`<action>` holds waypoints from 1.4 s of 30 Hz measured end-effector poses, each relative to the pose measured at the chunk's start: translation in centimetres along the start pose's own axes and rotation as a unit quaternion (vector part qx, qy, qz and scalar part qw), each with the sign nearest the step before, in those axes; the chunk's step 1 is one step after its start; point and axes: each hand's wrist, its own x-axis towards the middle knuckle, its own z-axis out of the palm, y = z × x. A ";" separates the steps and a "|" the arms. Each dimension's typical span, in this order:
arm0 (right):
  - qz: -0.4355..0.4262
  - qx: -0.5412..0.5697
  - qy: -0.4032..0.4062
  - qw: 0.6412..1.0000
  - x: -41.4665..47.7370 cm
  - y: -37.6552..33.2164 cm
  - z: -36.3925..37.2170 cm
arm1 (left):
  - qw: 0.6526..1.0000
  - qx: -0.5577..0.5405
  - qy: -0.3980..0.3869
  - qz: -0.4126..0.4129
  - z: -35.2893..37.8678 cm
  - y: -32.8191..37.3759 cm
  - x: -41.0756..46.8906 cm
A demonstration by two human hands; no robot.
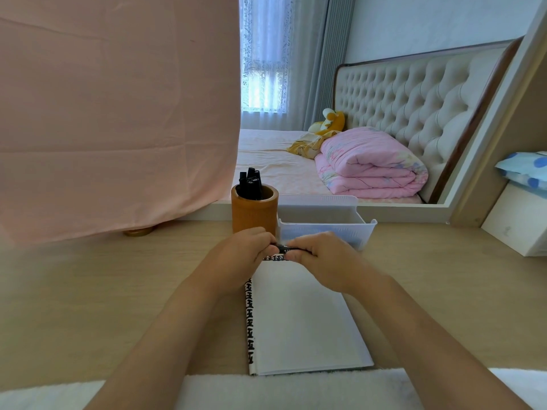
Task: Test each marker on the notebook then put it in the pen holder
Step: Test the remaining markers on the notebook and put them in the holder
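both hands, left (241,255) and right (321,258), grip one black marker (282,248) above the notebook (302,318), near the holder (255,213). pulled too hard, the cap could jerk free and ink could streak the page or fingers.

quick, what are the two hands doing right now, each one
Left hand: fingers curled, pinching one end of the black marker.
Right hand: fingers curled round the marker's other end, over the notebook.
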 end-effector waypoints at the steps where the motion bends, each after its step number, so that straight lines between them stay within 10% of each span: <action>1: 0.009 0.012 -0.010 1.000 0.0 0.0 0.0 | 1.000 0.014 0.004 0.010 0.0 0.0 -0.1; 9: -0.109 -0.178 0.083 0.975 0.2 0.6 0.2 | 0.992 -0.092 -0.034 -0.082 0.6 -0.4 0.0; 15: 0.075 0.047 -0.024 0.996 -0.5 1.0 -1.1 | 0.997 -0.034 0.050 -0.039 -1.3 -2.5 -0.5; 32: 0.063 0.384 0.061 0.919 -0.3 1.5 -1.8 | 0.972 0.093 0.047 -0.210 1.9 -6.1 -1.4; 42: 0.002 0.413 -0.024 0.910 -1.1 3.3 -2.9 | 0.995 0.040 -0.006 -0.090 2.8 -0.8 0.5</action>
